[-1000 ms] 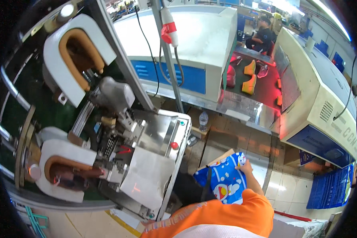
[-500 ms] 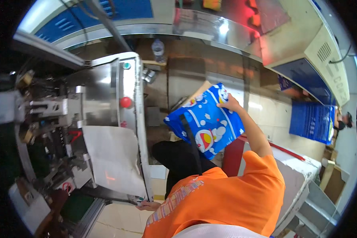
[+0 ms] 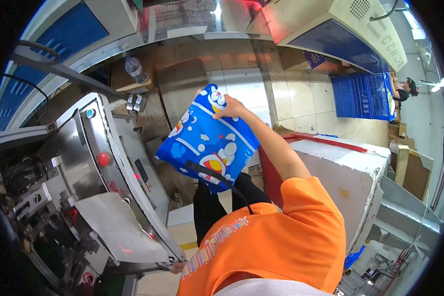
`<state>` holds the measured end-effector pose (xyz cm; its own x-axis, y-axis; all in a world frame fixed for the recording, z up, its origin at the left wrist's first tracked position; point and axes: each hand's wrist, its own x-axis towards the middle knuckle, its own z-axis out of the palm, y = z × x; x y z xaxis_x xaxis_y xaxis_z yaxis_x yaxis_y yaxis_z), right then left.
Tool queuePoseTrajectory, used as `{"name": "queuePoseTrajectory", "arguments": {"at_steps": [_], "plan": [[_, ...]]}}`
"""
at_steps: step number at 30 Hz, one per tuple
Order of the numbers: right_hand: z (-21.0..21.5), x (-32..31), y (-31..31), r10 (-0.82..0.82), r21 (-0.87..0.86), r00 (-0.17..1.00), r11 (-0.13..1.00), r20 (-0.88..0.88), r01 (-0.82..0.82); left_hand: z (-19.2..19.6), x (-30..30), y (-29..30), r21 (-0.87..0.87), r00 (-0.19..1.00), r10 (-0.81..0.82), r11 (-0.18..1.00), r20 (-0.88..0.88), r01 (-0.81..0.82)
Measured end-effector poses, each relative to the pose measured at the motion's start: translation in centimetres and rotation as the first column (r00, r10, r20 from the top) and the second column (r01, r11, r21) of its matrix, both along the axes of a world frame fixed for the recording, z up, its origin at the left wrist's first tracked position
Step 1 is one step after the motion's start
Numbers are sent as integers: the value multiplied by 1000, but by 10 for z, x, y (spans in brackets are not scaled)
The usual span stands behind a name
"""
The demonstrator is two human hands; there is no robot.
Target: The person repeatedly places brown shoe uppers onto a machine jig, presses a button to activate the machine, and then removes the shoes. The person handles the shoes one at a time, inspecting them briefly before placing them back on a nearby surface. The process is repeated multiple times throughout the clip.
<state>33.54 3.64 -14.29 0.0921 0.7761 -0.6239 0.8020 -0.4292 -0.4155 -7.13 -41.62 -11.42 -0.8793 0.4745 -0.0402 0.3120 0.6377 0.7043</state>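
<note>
My right hand (image 3: 232, 107) grips the top corner of a blue printed bag (image 3: 197, 133), thumb on its front and the other fingers behind. White and yellow cartoon figures cover the bag, which hangs tilted in front of my legs. A black strap (image 3: 217, 176) crosses its lower part. Low on the left, my left hand (image 3: 177, 267) is at the near corner of a machine (image 3: 128, 163), beside a small button. My sleeve and the machine's edge hide most of its fingers.
A white sheet (image 3: 116, 227) lies over the machine's edge, near a red button (image 3: 103, 159). On a ledge ahead stands a plastic bottle (image 3: 134, 69). A white block-like cabinet (image 3: 330, 172) is close on my right. Farther off are a blue crate (image 3: 362, 96) and another person (image 3: 404, 91).
My view and body have turned rightward, so the machine has swung to the lower left. The blue bag remains in my right hand. My left hand stays by the machine's corner.
</note>
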Motion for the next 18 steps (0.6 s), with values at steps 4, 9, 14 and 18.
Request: {"name": "queuePoseTrajectory", "arguments": {"at_steps": [4,9,14,18], "plan": [[-9,20,4,50,42,915,998,-401,-37,10,20,-28,-82,995,-48,996,-84,41],[-35,60,-9,-203,-362,814,932,-544,-9,15,96,-28,35,763,-490,849,422,527],[-30,57,-31,-211,-289,750,957,-627,27,-44,146,157,267,477,-456,871,751,412],[-29,52,-36,-67,-64,741,997,-668,33,-105,168,254,307,27,-315,938,949,163]]}}
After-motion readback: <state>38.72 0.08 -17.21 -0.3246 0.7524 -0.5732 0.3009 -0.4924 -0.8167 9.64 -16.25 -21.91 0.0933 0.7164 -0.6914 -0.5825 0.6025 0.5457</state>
